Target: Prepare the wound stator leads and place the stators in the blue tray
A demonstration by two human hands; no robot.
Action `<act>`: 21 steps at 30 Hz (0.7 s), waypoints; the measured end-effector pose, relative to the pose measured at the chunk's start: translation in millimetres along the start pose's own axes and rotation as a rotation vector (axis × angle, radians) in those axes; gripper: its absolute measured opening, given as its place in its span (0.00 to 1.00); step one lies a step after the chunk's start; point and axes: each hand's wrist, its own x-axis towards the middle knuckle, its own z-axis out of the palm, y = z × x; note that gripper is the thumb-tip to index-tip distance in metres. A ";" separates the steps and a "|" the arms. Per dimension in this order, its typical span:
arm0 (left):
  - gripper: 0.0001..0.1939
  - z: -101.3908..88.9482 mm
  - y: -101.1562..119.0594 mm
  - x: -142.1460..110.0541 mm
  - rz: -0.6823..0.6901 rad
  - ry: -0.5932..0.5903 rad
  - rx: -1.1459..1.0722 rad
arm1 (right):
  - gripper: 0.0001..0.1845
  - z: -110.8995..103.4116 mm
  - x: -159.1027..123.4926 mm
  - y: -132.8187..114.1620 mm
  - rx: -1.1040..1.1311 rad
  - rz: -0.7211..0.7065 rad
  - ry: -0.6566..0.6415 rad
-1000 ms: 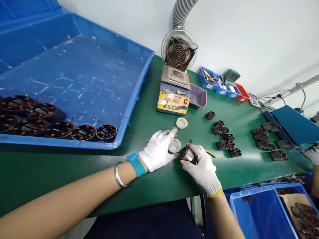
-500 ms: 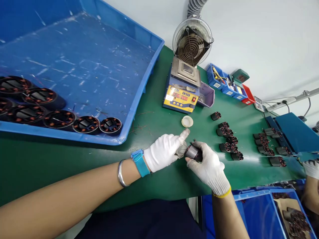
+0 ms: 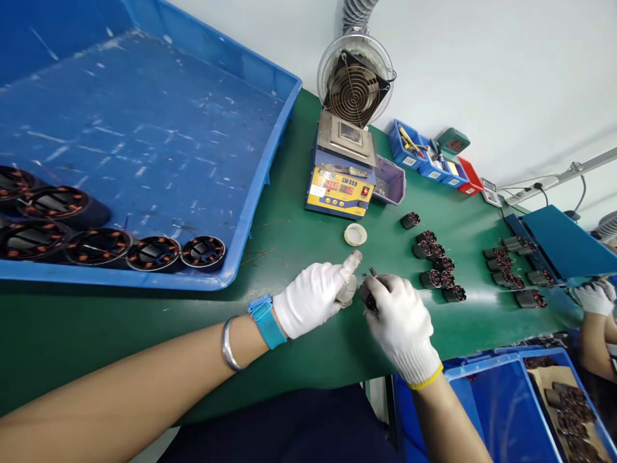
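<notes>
Wire-wound cylinder (image 3: pixel 365 296) in grip, the person worked over a long green bench (image 3: pixel 120 341), the broadest thing about. A big blue tray (image 3: pixel 219 281) stood on its left part, with similar cylinders (image 3: pixel 157 253) along the near edge. Next in size came the yellow-fronted unit (image 3: pixel 340 186), beyond the hands.

The right hand (image 3: pixel 400 318) was curled closed round the cylinder, hiding most of it, just beside the left hand's load. The left hand (image 3: pixel 313 299) had its index finger stretched out, and the rest seemed bent round a small cup (image 3: pixel 347 290); whether cup and cylinder touched, I couldn't tell.

The cylinder looked fairly heavy for its size, its shell stiff and smooth enough to slide in a knitted glove. The sure hold was round that outer wall, fingers clear of the wound end, where fine wires would likely bend or snap. The cup, smaller, seemed light and stiff, best pinched by its side and kept level.
</notes>
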 end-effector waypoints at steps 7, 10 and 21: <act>0.35 -0.9 -0.1 0.0 -0.020 -0.051 0.051 | 0.20 -7.4 3.8 -8.6 -0.179 -0.037 -0.055; 0.36 -5.2 1.1 3.9 -0.081 -0.084 0.061 | 0.21 -29.4 23.3 5.2 -0.205 -0.036 0.053; 0.36 -8.1 -11.9 11.1 -0.278 0.047 0.040 | 0.21 -116.3 261.3 24.2 -0.120 0.080 0.286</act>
